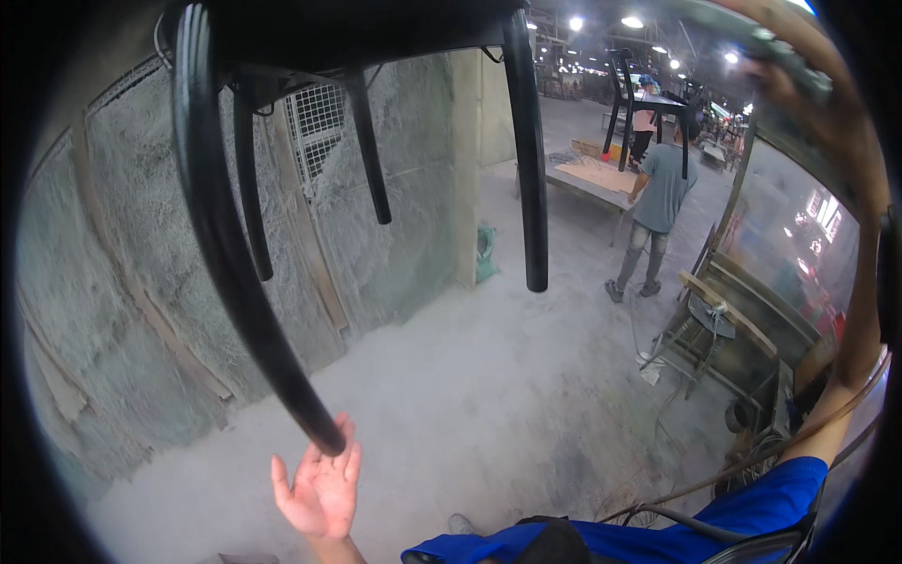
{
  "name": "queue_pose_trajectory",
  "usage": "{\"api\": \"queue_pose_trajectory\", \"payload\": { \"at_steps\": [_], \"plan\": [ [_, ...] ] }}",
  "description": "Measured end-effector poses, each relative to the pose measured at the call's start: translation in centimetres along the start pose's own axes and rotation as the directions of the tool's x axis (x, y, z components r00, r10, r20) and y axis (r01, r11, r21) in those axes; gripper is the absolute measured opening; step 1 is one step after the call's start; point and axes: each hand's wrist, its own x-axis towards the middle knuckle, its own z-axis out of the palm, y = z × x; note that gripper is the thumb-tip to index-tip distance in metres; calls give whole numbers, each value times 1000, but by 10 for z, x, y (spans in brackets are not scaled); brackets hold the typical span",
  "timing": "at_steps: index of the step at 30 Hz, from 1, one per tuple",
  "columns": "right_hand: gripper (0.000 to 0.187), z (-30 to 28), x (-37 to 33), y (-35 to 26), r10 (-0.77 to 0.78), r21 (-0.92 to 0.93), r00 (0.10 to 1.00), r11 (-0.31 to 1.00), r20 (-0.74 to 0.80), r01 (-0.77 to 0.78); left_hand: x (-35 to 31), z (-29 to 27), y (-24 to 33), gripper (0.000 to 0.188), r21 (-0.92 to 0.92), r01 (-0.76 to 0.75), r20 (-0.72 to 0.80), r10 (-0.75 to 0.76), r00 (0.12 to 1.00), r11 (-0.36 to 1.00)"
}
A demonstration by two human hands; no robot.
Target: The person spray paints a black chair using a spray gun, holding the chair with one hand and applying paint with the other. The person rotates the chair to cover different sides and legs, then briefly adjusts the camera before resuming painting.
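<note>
Four black legs [534, 169] hung from a chair [357, 33] above the worker's left hand [322, 493] in the head view; the nearest leg [230, 273] slanted down rightward to that hand, spread, palm up, not grasping. Farther off, upper right, the right hand [817, 103] clutched a blurred tool [799, 61].

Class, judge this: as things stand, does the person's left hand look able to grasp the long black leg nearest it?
Probably yes: the left hand is open, palm showing, right by the lower end of the long black leg, and nothing visible blocks the way. Whether they touch is unclear.
</note>
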Motion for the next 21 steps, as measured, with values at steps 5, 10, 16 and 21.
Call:
{"api": "queue_pose_trajectory", "payload": {
  "at_steps": [5, 10, 16, 21],
  "plan": [
    [45, 38, 27, -5, -35, 179, 998, 984, 57, 24, -6, 33, -34, 87, -507, 79, -102, -151, 983, 858],
    [45, 94, -8, -35, -142, 476, 975, 878, 172, 44, -6, 54, -73, 84, -357, 207, 43, -205, 978, 911],
    [38, 114, -70, -106, -188, 668, 820, 689, 540, -282, 0, 67, -92, 78, -359, 326, 48, -331, 942, 875],
    [30, 118, -112, -117, 323, 921, 913, 213, 249, -326, 1, 86, -90, 79, -312, 362, 93, -351, 932, 879]
  ]
}}
